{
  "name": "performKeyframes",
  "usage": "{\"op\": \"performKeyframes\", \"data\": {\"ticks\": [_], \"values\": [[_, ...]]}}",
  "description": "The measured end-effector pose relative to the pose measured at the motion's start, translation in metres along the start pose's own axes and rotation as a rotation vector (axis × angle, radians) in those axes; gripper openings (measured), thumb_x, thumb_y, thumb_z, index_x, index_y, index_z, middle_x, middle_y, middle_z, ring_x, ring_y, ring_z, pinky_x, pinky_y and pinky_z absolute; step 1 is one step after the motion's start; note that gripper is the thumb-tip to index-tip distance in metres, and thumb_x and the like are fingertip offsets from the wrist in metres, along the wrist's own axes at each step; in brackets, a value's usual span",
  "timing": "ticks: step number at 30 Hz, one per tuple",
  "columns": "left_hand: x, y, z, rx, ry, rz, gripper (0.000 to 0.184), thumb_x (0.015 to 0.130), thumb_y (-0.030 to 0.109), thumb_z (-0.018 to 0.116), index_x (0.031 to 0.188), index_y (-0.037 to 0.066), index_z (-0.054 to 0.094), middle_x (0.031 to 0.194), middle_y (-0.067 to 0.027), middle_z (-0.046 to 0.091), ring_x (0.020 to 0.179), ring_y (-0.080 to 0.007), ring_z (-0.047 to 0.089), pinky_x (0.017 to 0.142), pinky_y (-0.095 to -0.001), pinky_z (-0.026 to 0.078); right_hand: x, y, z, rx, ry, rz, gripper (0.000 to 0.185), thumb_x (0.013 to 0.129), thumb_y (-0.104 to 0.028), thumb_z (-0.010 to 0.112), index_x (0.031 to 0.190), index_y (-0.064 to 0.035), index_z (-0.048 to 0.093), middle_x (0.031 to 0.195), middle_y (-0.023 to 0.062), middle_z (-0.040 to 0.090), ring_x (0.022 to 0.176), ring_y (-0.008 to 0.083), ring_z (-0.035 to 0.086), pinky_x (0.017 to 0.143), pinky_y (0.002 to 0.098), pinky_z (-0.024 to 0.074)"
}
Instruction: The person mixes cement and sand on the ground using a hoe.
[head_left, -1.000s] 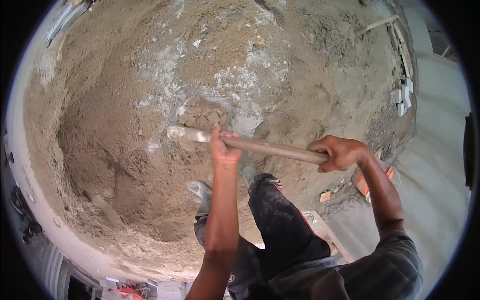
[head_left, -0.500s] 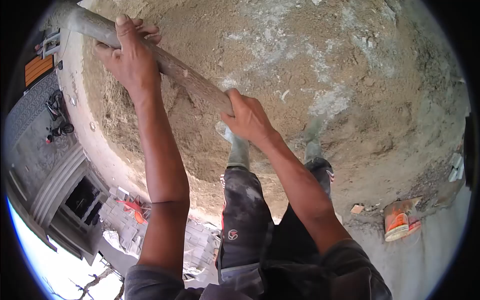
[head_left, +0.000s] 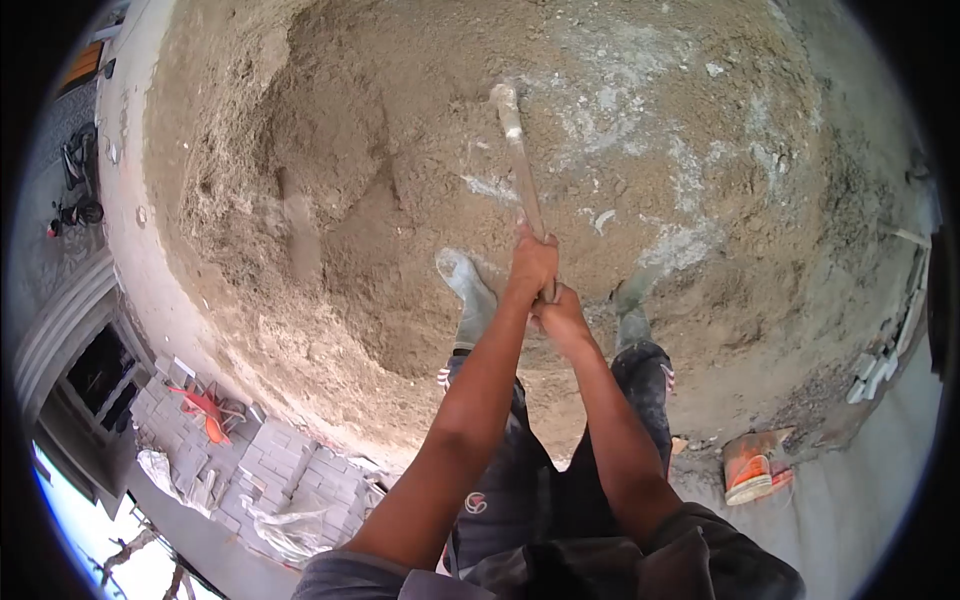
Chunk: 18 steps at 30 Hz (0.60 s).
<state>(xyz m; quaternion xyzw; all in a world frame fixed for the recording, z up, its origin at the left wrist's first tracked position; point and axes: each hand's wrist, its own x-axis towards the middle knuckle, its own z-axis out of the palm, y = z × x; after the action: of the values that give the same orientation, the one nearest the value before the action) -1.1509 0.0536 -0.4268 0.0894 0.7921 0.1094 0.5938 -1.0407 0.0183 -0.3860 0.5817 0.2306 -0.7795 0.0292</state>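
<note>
A long wooden handle (head_left: 524, 175) points away from me over the sandy heap (head_left: 340, 180), its far end pale and dusty against the sand. My left hand (head_left: 534, 262) is closed round it near the middle of the view. Just behind, my right hand (head_left: 563, 318) grips the near end. No blade can be made out at the far end. Below the hands, my dusty boots (head_left: 470, 290) stand in the sand, one on either side of the handle.
An orange and white bucket (head_left: 748, 478) stands at the lower right, near stacked pale blocks (head_left: 875, 375). At the lower left are a red wheelbarrow (head_left: 208, 412), white sacks (head_left: 285, 530) and paving. A motorcycle (head_left: 78, 210) is at the far left.
The handle has swung from the upper left down to the middle, its far end now on the sand. My hands have come close together, and the view has shifted.
</note>
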Motion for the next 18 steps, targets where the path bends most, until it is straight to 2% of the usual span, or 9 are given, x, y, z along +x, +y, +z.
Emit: {"op": "performKeyframes", "data": {"ticks": [1,2,4,5,7,10,13,15,18], "values": [[-0.012,0.006,-0.007,-0.022,-0.080,0.026,0.071,0.094,0.029,0.059,0.149,-0.004,0.028,0.111,-0.0331,0.066,0.094,-0.0424,0.071,0.084,-0.0456,0.056,-0.019,-0.003,-0.001,0.008,-0.030,0.005,0.051,0.083,-0.002,0.064,0.132,0.0009,0.056,0.095,0.0045,0.065,0.074,0.0137,0.061,0.062,0.0304,0.0498],[0.037,-0.051,0.031,-0.131,0.118,0.244,0.062,0.091,0.015,0.060,0.145,0.000,0.034,0.086,-0.0184,0.065,0.060,-0.0249,0.065,0.055,-0.0410,0.052,-0.036,-0.015,0.005,0.106,0.116,-0.010,0.013,0.088,-0.004,0.064,0.101,-0.0039,0.063,0.078,0.0007,0.062,0.063,0.0128,0.058,0.056,0.0304,0.0450],[-0.020,0.011,0.010,-0.422,-0.100,0.068,0.050,0.094,0.014,0.061,0.140,0.006,0.043,0.084,-0.0073,0.060,0.069,-0.0180,0.060,0.059,-0.0370,0.052,-0.063,-0.052,-0.012,0.024,0.074,0.023,0.013,0.088,-0.004,0.062,0.100,-0.0006,0.063,0.076,0.0051,0.062,0.062,0.0160,0.061,0.054,0.0328,0.0472],[-0.023,0.016,0.012,-0.585,-0.241,0.055,0.036,0.097,0.022,0.061,0.128,0.006,0.050,0.085,-0.0075,0.060,0.073,-0.0188,0.061,0.064,-0.0384,0.054,-0.071,-0.062,-0.025,0.006,0.053,0.018,0.012,0.087,-0.004,0.061,0.098,0.0007,0.063,0.074,0.0066,0.061,0.061,0.0173,0.061,0.052,0.0341,0.0478],[-0.011,0.023,0.019,-1.085,-0.537,-0.144,0.034,0.098,0.033,0.062,0.118,0.006,0.054,0.090,-0.0104,0.062,0.080,-0.0245,0.062,0.072,-0.0409,0.055,-0.089,-0.103,-0.065,0.087,-0.064,0.012,0.009,0.087,-0.002,0.060,0.094,0.0015,0.062,0.073,0.0080,0.061,0.060,0.0191,0.061,0.051,0.0359,0.0491],[-0.002,0.073,0.050,-1.274,-0.566,-0.118,0.043,0.097,0.043,0.061,0.117,0.005,0.053,0.094,-0.0131,0.062,0.085,-0.0304,0.063,0.078,-0.0453,0.055,-0.126,-0.161,-0.133,0.063,-0.131,0.091,0.006,0.088,-0.001,0.059,0.091,0.0034,0.061,0.074,0.0100,0.061,0.060,0.0205,0.060,0.049,0.0375,0.0483],[-0.004,0.109,0.107,-1.340,-0.338,-0.312,0.045,0.095,0.045,0.063,0.114,0.005,0.053,0.093,-0.0139,0.061,0.084,-0.0319,0.061,0.079,-0.0475,0.053,-0.205,-0.175,-0.212,-0.035,-0.139,0.112,0.008,0.088,-0.002,0.060,0.093,0.0041,0.060,0.077,0.0095,0.061,0.063,0.0189,0.061,0.051,0.0368,0.0477],[-0.019,0.128,0.154,-1.390,-0.380,-0.461,0.043,0.094,0.044,0.065,0.109,0.007,0.053,0.087,-0.0113,0.057,0.079,-0.0296,0.059,0.075,-0.0466,0.053,-0.279,-0.174,-0.277,-0.195,-0.109,0.022,0.016,0.088,-0.001,0.060,0.102,0.0054,0.062,0.079,0.0085,0.063,0.066,0.0168,0.062,0.063,0.0302,0.0500],[-0.088,0.160,0.265,-1.375,-0.511,-0.389,0.036,0.089,0.038,0.073,0.103,0.012,0.053,0.081,-0.0043,0.051,0.073,-0.0234,0.056,0.070,-0.0421,0.052,-0.378,-0.163,-0.366,-0.263,0.004,-0.019,0.038,0.078,0.001,0.070,0.115,0.0070,0.063,0.080,0.0073,0.066,0.066,0.0147,0.065,0.059,0.0295,0.0505]]}}
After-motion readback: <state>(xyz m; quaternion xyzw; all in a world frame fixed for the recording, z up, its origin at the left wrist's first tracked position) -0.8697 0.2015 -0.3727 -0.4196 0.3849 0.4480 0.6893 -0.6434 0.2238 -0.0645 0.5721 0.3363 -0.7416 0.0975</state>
